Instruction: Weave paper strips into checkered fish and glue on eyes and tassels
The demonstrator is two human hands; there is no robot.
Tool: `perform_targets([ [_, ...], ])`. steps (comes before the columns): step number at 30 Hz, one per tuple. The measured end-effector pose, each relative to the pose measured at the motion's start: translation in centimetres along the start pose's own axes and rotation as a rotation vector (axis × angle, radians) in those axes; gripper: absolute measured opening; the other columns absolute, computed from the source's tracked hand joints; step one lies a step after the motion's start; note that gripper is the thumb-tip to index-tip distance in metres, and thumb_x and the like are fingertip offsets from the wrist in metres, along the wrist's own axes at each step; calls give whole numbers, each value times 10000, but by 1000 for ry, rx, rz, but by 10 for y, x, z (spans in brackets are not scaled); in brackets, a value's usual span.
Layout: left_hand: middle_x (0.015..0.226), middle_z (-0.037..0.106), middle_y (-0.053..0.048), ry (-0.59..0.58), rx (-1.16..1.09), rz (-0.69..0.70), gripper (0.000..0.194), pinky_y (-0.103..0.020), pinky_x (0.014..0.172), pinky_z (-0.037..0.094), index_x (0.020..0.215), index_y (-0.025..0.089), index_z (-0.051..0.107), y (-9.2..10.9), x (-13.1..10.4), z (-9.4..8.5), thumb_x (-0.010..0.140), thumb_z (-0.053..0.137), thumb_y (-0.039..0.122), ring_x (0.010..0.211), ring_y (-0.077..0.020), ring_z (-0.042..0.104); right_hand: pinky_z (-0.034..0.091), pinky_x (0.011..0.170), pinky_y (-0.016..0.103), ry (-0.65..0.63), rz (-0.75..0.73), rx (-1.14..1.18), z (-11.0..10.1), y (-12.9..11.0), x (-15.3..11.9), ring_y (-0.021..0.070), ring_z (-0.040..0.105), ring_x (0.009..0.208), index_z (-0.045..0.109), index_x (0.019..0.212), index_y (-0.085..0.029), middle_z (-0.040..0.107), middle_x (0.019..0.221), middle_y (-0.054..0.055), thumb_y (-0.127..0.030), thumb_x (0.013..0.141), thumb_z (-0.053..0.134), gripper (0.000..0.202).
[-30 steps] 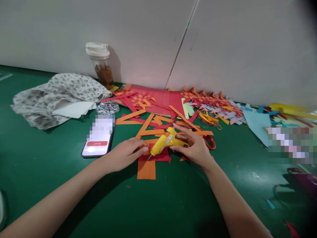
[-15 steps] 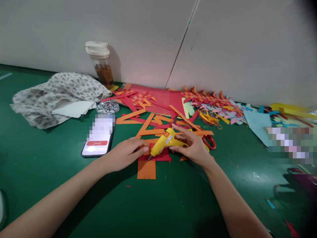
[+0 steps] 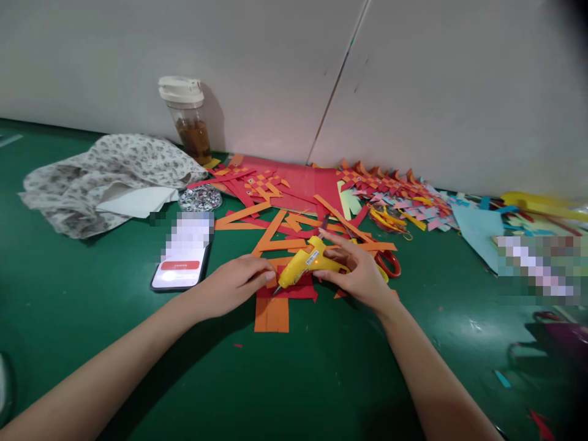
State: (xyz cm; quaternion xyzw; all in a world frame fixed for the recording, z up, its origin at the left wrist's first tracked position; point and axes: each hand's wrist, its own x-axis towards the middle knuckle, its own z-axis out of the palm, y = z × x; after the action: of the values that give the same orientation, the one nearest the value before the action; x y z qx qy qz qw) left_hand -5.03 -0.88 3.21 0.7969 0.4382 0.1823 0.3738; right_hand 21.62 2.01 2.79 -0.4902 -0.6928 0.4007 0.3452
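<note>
The right hand (image 3: pixel 362 272) grips a yellow plastic glue gun (image 3: pixel 301 264), nozzle just by crossed orange-and-red paper strips (image 3: pixel 272 315) the left hand (image 3: pixel 234 282) pinches. Gluing seems in hand; the next bead calls for steady aim.

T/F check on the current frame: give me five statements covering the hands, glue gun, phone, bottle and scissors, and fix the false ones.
1. The right hand holds the glue gun. True.
2. The glue gun's nozzle points up at the wall. False: it points down toward the orange and red paper by the left hand.
3. The phone lies on the green table, its screen lit. True.
4. The bottle lies on its side, lid off. False: the bottle stands upright with its white lid on.
5. The left hand is gripping the scissors. False: the scissors lie by the right hand, red handle showing.
</note>
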Motion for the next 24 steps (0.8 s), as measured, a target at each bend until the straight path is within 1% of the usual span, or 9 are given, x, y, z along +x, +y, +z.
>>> perform_targets([
  [4, 985, 636, -14, 8, 0, 7, 339, -337, 832, 441, 1005, 252, 613, -3, 0, 2, 983, 324, 428, 941, -191, 574, 513, 944, 454, -20, -13, 8, 0, -1, 0, 263, 622, 1062, 528, 1316, -268, 687, 1107, 75, -316, 632, 805, 739],
  [8, 986, 633, -22, 8, -3, 22, 339, -344, 836, 439, 1012, 247, 604, -5, 0, 3, 987, 312, 419, 945, -194, 572, 502, 961, 458, -9, -21, -5, 0, 0, 0, 256, 629, 1051, 518, 1326, -272, 687, 1109, 69, -312, 649, 796, 733],
  [14, 970, 630, -22, 8, -1, 31, 342, -339, 824, 443, 995, 242, 597, -4, -1, 1, 992, 289, 391, 928, -192, 573, 491, 979, 468, -34, -17, 16, 1, -2, -1, 259, 618, 1073, 532, 1308, -286, 662, 1177, 63, -308, 644, 801, 717],
  [17, 978, 631, -18, 5, -1, 32, 326, -328, 824, 440, 965, 238, 589, -3, -1, 0, 995, 286, 356, 934, -188, 573, 483, 990, 474, -14, -14, 7, 1, -3, -1, 254, 622, 1059, 515, 1324, -281, 666, 1157, 68, -301, 655, 795, 726],
  [20, 987, 633, -15, 6, -1, 36, 314, -322, 836, 438, 959, 239, 588, -2, -1, 0, 994, 290, 330, 946, -185, 573, 489, 986, 471, -31, -7, 10, 0, -1, -1, 254, 621, 1060, 520, 1319, -286, 671, 1138, 65, -314, 648, 800, 728],
  [24, 984, 635, -14, 5, -6, 24, 308, -325, 840, 438, 959, 240, 585, -2, 0, 0, 993, 292, 331, 936, -184, 573, 496, 971, 470, -30, -15, -9, 0, -2, -2, 262, 619, 1059, 522, 1318, -284, 668, 1132, 72, -331, 647, 799, 727],
])
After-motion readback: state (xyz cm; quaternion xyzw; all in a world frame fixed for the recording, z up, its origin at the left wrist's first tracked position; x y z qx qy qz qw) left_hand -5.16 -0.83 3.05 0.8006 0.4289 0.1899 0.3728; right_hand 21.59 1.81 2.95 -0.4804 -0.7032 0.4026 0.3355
